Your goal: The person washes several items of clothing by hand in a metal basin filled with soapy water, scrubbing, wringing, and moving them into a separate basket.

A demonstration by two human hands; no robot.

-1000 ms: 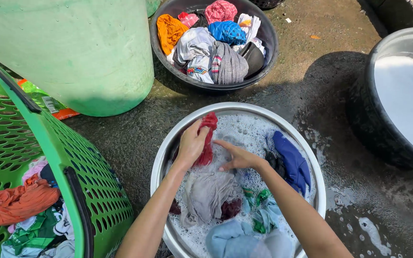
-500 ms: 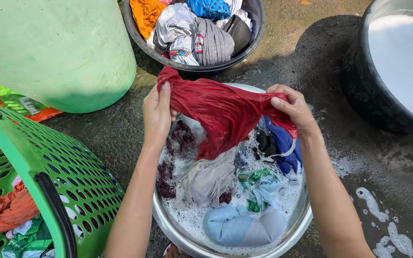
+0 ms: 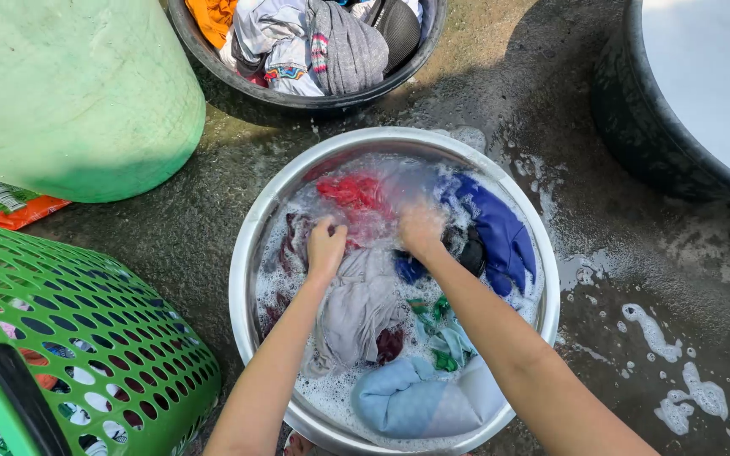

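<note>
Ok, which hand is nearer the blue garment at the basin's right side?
Right. The right hand is in the suds just beside the blue garment, close to its left edge. The left hand sits farther off, over the grey cloth.

Metal basin [image 3: 251, 245]: silver, white suds inside. Red cloth [image 3: 350, 192] in it, under foam. Blue garment [image 3: 500, 232]: deep royal blue. Grey cloth [image 3: 356, 304]: pale grey. Light-blue bundle [image 3: 416, 405]: sky blue with greyish fold. Small green cloth [image 3: 441, 333]: green and white. Laundry basket [image 3: 86, 338]: bright green, black handle. Big tub [image 3: 69, 93]: pale mint green. Dark basin [image 3: 297, 100]: black, held orange, white and grey striped clothes. Floor [image 3: 635, 338]: wet dark grey.
</note>
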